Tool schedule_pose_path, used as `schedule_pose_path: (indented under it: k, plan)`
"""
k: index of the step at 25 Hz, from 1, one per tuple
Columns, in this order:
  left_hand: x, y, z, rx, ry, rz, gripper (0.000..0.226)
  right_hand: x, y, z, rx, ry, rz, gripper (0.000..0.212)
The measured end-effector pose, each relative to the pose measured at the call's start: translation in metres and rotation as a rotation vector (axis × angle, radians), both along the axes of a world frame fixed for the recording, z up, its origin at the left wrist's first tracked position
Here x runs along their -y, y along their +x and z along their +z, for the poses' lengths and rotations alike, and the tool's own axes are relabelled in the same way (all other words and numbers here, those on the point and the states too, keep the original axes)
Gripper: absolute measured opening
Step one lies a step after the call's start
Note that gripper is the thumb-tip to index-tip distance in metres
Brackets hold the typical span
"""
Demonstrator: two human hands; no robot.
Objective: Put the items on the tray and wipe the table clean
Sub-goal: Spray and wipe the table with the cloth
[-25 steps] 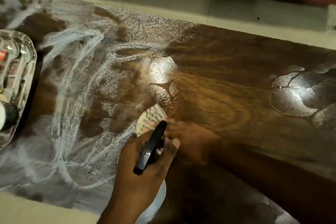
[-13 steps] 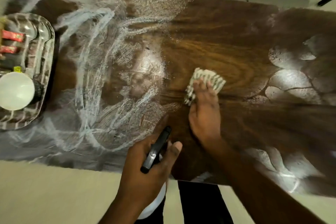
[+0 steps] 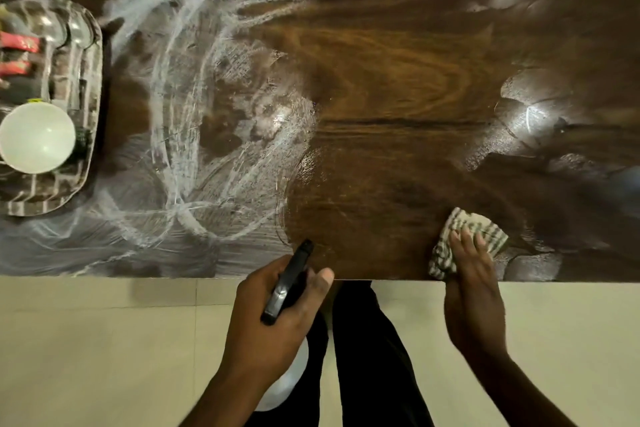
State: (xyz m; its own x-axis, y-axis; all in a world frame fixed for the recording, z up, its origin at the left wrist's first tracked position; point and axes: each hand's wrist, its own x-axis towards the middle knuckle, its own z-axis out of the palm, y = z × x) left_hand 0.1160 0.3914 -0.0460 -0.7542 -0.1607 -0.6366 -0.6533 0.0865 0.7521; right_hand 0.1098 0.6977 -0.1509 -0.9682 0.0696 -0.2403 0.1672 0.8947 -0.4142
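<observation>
At lower right of the frame, the right hand [image 3: 472, 284] presses flat on a striped cloth [image 3: 465, 236] at the near edge of the wooden table [image 3: 398, 97]. The left hand [image 3: 273, 319], lower centre, grips a spray bottle [image 3: 287, 282]. The tray [image 3: 86, 135] at far left holds a white bowl [image 3: 36, 137]; white smears cover the table's left half.

Tray [image 3: 90, 87] cut off at left edge; spray bottle [image 3: 289, 383] body mostly hidden.

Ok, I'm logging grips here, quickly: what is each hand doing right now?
Left hand: closed around the spray bottle, near the table's edge.
Right hand: open and flat, pressing the striped cloth on the table.
</observation>
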Motion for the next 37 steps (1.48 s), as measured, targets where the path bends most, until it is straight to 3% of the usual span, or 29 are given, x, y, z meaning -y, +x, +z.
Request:
schedule_pose_path:
  k: [2, 3, 6, 9, 11, 12, 16, 18, 20, 23, 25, 26, 28, 31, 33, 35, 37]
  plan:
    - [0.004, 0.008, -0.005, -0.008, -0.013, 0.03, 0.03, 0.056, 0.012, -0.006, -0.017, -0.013, -0.083, 0.064]
    - [0.006, 0.012, -0.007, -0.018, -0.033, 0.043, 0.03, 0.089, 0.017, -0.009, -0.02, -0.026, -0.011, 0.067]
    - [0.015, 0.022, -0.008, -0.046, -0.068, 0.082, 0.02, 0.171, 0.027, -0.018, -0.032, -0.104, 0.476, 0.066]
    - [0.031, 0.034, -0.009, -0.075, -0.103, 0.11, 0.023, 0.177, -0.004, -0.019, -0.044, -0.098, 1.057, 0.059]
    - [0.047, 0.043, -0.01, -0.071, -0.119, 0.154, 0.038, 0.15, -0.047, -0.015, -0.01, -0.032, 1.184, 0.06]
    - [0.056, 0.046, -0.01, -0.061, -0.124, 0.181, 0.04, 0.137, -0.069, -0.013, 0.006, -0.008, 1.094, 0.062]
    - [0.075, 0.047, -0.012, -0.088, -0.115, 0.238, 0.035, 0.14, -0.111, -0.007, -0.034, -0.061, 0.286, 0.069]
    - [0.08, 0.045, -0.013, -0.093, -0.087, 0.258, 0.034, 0.191, -0.089, -0.012, -0.043, -0.074, 0.122, 0.071]
    - [0.084, 0.042, -0.014, -0.089, -0.096, 0.253, 0.036, 0.242, -0.047, -0.019, 0.007, -0.096, 0.333, 0.072]
    - [0.088, 0.038, -0.014, -0.081, -0.108, 0.24, 0.031, 0.287, -0.003, -0.019, 0.241, -0.231, 0.897, 0.061]
    - [0.092, 0.037, -0.012, -0.093, -0.084, 0.239, 0.023, 0.271, -0.034, -0.016, 0.122, -0.16, 1.233, 0.06]
    - [0.095, 0.036, -0.011, -0.102, -0.063, 0.24, 0.023, 0.253, -0.058, -0.018, 0.067, -0.121, 1.294, 0.062]
    - [0.103, 0.034, -0.011, -0.099, -0.035, 0.243, 0.025, 0.209, -0.113, -0.015, 0.03, -0.027, 1.078, 0.066]
    - [0.116, 0.033, -0.013, -0.09, -0.039, 0.274, 0.022, 0.163, -0.164, -0.002, -0.034, -0.038, 0.396, 0.068]
    - [0.123, 0.032, -0.015, -0.09, -0.064, 0.274, 0.018, 0.189, -0.144, -0.007, -0.098, -0.058, 0.064, 0.066]
    - [0.127, 0.031, -0.014, -0.096, -0.077, 0.271, 0.018, 0.235, -0.093, -0.014, -0.099, -0.113, 0.021, 0.07]
    - [0.13, 0.027, -0.014, -0.099, -0.091, 0.27, 0.017, 0.274, -0.03, -0.018, -0.058, -0.141, 0.257, 0.078]
